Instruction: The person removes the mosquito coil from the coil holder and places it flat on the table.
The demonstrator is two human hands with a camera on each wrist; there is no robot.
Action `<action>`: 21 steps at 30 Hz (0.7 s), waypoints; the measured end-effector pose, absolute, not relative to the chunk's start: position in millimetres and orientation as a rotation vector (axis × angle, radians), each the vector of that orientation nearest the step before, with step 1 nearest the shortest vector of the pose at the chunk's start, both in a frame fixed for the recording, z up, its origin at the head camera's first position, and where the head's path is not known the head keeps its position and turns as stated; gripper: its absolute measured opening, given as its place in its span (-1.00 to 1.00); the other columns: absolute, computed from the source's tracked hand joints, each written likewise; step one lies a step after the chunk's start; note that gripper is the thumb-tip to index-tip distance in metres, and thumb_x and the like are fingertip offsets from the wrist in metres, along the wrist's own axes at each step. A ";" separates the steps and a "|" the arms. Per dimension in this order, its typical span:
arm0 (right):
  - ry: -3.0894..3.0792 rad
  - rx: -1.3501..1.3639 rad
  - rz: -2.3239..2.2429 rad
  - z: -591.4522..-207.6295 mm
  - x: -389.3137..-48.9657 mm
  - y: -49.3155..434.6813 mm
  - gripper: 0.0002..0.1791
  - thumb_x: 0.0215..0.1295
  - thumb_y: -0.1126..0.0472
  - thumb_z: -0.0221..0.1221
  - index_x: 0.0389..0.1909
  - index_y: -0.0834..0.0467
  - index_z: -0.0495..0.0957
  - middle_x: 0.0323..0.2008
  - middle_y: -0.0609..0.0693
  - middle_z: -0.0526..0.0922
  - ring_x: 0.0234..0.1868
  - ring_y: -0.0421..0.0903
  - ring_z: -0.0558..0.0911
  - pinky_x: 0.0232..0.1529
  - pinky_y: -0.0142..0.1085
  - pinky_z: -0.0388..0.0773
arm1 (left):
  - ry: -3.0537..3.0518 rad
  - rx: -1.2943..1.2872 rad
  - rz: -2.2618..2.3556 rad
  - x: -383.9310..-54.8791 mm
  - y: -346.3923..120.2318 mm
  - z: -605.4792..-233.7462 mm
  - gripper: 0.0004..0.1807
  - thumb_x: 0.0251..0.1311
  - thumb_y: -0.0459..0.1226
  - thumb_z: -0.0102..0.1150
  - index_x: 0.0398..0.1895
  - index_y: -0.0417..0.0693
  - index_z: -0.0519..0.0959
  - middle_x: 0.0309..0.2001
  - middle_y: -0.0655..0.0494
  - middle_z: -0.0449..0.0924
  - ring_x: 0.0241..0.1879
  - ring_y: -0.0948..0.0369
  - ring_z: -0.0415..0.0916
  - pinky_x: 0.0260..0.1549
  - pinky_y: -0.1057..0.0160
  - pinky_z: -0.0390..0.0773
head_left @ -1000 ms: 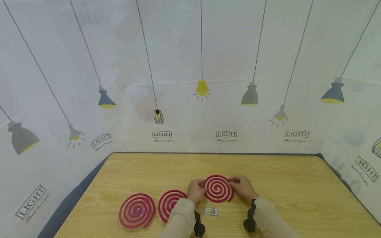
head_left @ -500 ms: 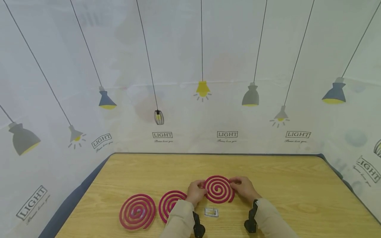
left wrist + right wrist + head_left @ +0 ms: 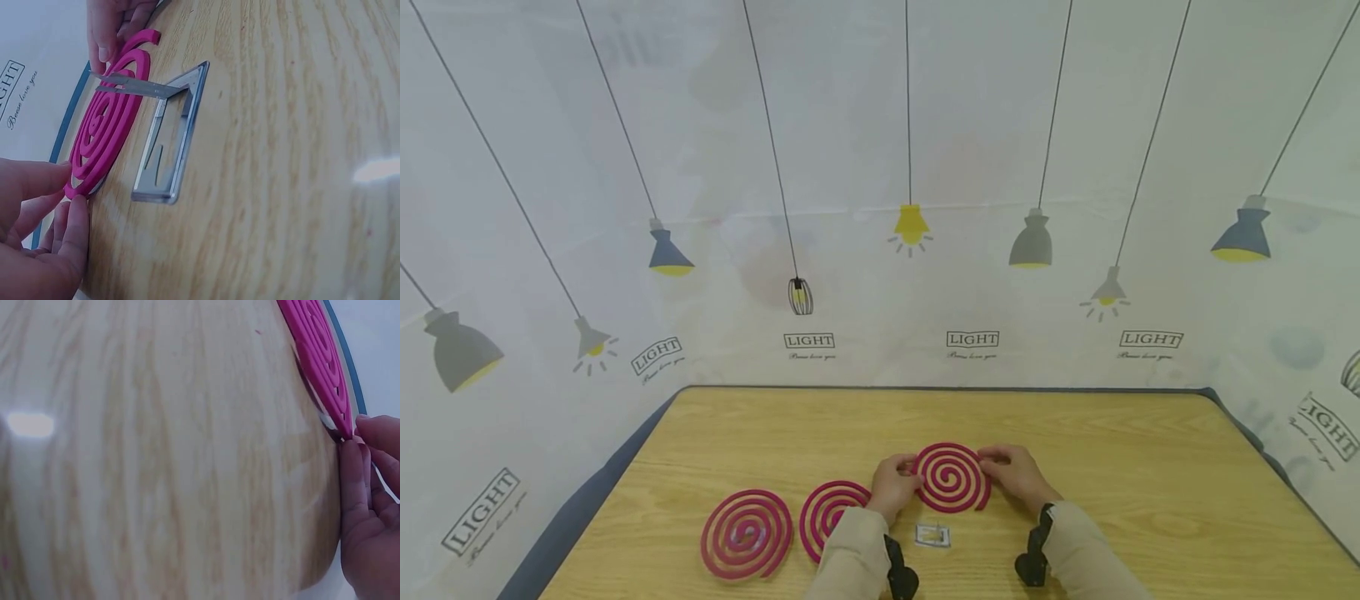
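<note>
A pink mosquito coil is held near the middle of the table between both hands. My left hand pinches its left edge between thumb and fingers, as the left wrist view also shows. On the opposite edge, the thumb and fingers of my right hand grip the rim close over the tabletop. Just in front of the coil lies a small metal coil stand, a flat rectangular frame with a forked prong bent up from it. In the left wrist view this prong overlaps the coil.
Two more pink coils lie to the left: one fully in view, with something shiny under its centre, the other partly hidden by my left sleeve. The wooden table ends at a dark edging before a lamp-printed backdrop.
</note>
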State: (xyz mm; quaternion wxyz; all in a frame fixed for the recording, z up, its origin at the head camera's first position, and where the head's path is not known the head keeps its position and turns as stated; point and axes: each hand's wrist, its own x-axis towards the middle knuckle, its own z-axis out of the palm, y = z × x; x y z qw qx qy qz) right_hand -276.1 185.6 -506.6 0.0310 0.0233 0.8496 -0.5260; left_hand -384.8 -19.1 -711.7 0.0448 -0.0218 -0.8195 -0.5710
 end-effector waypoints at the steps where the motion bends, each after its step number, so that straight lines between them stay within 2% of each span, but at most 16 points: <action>1: 2.622 0.067 -1.618 -506.4 -275.7 185.7 -0.75 0.15 0.39 0.09 -0.14 0.38 0.51 -0.23 0.17 0.58 -0.19 0.00 0.53 -0.14 -0.19 0.48 | -2.497 -0.074 -1.740 -387.3 -19.5 -716.1 -0.62 -0.24 -0.35 0.33 -0.22 0.04 0.59 -0.46 0.18 0.51 -0.45 0.27 0.42 -0.61 0.38 0.47; 2: 2.625 0.060 -1.620 -506.0 -275.3 185.7 -0.75 0.14 0.39 0.09 -0.15 0.38 0.51 -0.23 0.18 0.58 -0.19 0.00 0.53 -0.14 -0.19 0.48 | -2.496 -0.078 -1.734 -386.8 -19.9 -715.2 -0.62 -0.24 -0.35 0.33 -0.22 0.03 0.58 -0.45 0.19 0.51 -0.45 0.27 0.41 -0.61 0.38 0.46; 5: 2.620 0.059 -1.630 -505.3 -274.3 185.9 -0.75 0.15 0.39 0.09 -0.14 0.39 0.50 -0.23 0.19 0.57 -0.18 0.02 0.53 -0.14 -0.18 0.48 | -2.477 -0.139 -1.716 -356.9 -20.7 -669.5 -0.64 -0.18 -0.40 0.27 -0.19 -0.13 0.56 -0.43 0.12 0.49 -0.44 0.26 0.40 -0.57 0.39 0.44; 9: 2.608 0.075 -1.642 -505.3 -273.7 185.4 -0.73 0.17 0.36 0.08 -0.11 0.37 0.50 -0.18 0.19 0.56 -0.13 0.04 0.52 -0.09 -0.17 0.46 | -2.498 -0.086 -1.773 -297.6 -20.4 -568.7 -0.65 -0.10 -0.47 0.18 -0.14 -0.32 0.51 -0.36 0.01 0.50 -0.37 0.19 0.41 -0.46 0.34 0.48; 12: 2.592 0.078 -1.651 -506.1 -274.0 185.6 -0.72 0.18 0.35 0.07 -0.09 0.37 0.49 -0.15 0.20 0.55 -0.09 0.06 0.50 -0.06 -0.14 0.44 | -2.503 0.031 -1.860 -272.6 -19.0 -520.8 -0.66 -0.07 -0.50 0.14 -0.12 -0.39 0.48 -0.33 -0.07 0.51 -0.31 0.12 0.44 -0.39 0.29 0.52; 17: 2.582 0.125 -1.652 -505.6 -274.1 186.2 -0.70 0.20 0.32 0.06 -0.07 0.37 0.47 -0.12 0.23 0.52 -0.06 0.09 0.48 -0.04 -0.11 0.42 | -2.483 0.064 -1.885 -259.5 -18.2 -496.1 -0.68 -0.02 -0.53 0.10 -0.12 -0.47 0.44 -0.31 -0.18 0.49 -0.30 0.06 0.45 -0.36 0.26 0.53; 21: 2.534 0.201 -1.716 -505.5 -274.6 186.6 -0.70 0.22 0.33 0.03 -0.05 0.39 0.45 -0.11 0.25 0.50 -0.12 0.04 0.51 -0.13 -0.21 0.50 | -2.471 0.039 -1.949 -259.1 -21.6 -491.1 -0.65 -0.02 -0.52 0.11 -0.09 -0.45 0.44 -0.28 -0.17 0.48 -0.29 0.06 0.48 -0.36 0.24 0.54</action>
